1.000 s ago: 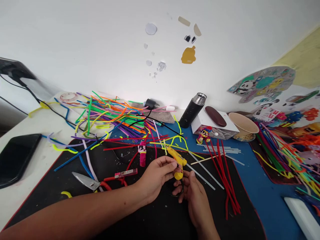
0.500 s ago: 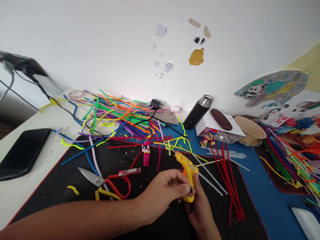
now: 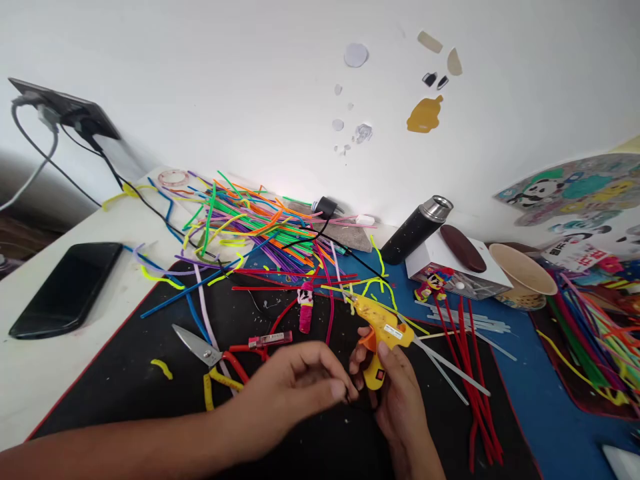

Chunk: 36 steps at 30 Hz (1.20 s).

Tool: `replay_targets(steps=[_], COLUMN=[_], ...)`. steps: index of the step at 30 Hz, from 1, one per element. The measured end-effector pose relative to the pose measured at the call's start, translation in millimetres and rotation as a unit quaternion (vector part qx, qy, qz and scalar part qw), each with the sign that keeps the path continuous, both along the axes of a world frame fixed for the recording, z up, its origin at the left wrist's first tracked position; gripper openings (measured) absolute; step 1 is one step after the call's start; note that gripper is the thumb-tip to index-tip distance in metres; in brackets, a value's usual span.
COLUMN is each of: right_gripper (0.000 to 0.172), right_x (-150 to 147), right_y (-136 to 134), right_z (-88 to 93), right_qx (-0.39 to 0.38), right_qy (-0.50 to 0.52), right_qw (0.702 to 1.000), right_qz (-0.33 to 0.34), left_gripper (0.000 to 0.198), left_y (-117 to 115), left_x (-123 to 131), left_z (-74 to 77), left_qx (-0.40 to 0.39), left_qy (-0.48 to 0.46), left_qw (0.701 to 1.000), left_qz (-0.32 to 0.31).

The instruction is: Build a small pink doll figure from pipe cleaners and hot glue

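A yellow glue gun (image 3: pixel 383 327) with an orange trigger is gripped in my right hand (image 3: pixel 397 393), its nozzle pointing up and left. A clear glue stick (image 3: pixel 453 367) sticks out behind it. My left hand (image 3: pixel 313 383) is just left of the gun's handle, thumb and forefinger pinched on something small and dark that I cannot make out. Beyond the hands lies a small pink, white and black fuzzy figure (image 3: pixel 305 308). Short yellow-green fuzzy pieces (image 3: pixel 373 287) lie around the nozzle.
Red-handled scissors (image 3: pixel 200 347) and a pink-labelled case (image 3: pixel 270 339) lie left. Colourful pipe cleaners (image 3: pixel 260 227) are heaped behind. At right are red stems (image 3: pixel 470 373), a black flask (image 3: pixel 417 230), a white box (image 3: pixel 457 267) and a bowl (image 3: pixel 523 273). A phone (image 3: pixel 67 287) lies far left.
The glue gun has turned so its side and orange trigger show. My left hand has moved left, off the gun's handle. The whole view has shifted slightly.
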State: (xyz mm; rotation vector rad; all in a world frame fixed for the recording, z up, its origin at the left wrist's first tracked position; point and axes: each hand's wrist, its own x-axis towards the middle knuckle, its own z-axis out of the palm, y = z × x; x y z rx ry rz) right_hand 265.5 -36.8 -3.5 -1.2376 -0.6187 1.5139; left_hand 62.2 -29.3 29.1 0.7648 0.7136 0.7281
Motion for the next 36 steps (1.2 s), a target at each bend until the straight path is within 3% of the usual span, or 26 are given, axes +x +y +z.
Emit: replay_targets(steps=[4, 6, 9, 13, 19, 23, 31, 36], right_gripper=[0.041, 0.045, 0.046, 0.044, 0.051, 0.056, 0.066, 0.059], right_x=[2, -3, -15, -24, -17, -22, -29, -30], right_y=[-3, -2, 3, 7, 1, -1, 3, -1], right_z=[-1.0, -3.3, -4.8, -1.4, -3.8, -7.1, -17.7, -26.5], right_qx=[0.044, 0.051, 0.035, 0.007, -0.007, -0.015, -0.015, -0.015], right_qy=[0.008, 0.027, 0.051, 0.002, -0.116, -0.191, -0.299, -0.332], right_qw=[0.999, 0.998, 0.997, 0.996, 0.991, 0.978, 0.948, 0.937], right_qz=[0.001, 0.010, 0.051, 0.083, 0.072, 0.079, 0.110, 0.105], left_gripper=[0.033, 0.034, 0.033, 0.027, 0.023, 0.021, 0.019, 0.017], left_y=[34, 55, 85, 110, 116, 115, 114, 114], left_x=[-38, -51, -59, -55, -48, -48, -53, -53], left_z=[-8.9, -15.5, -26.4, -37.5, -50.4, -59.1, -70.3, -71.9], left_qx=[0.088, 0.138, 0.218, 0.302, 0.318, 0.301, 0.327, 0.327], left_qy=[0.115, 0.163, 0.222, 0.282, 0.261, 0.253, 0.272, 0.257], left_qw=[0.980, 0.964, 0.935, 0.904, 0.910, 0.918, 0.903, 0.907], left_qz=[0.135, 0.161, 0.171, 0.112, 0.055, 0.050, 0.062, 0.063])
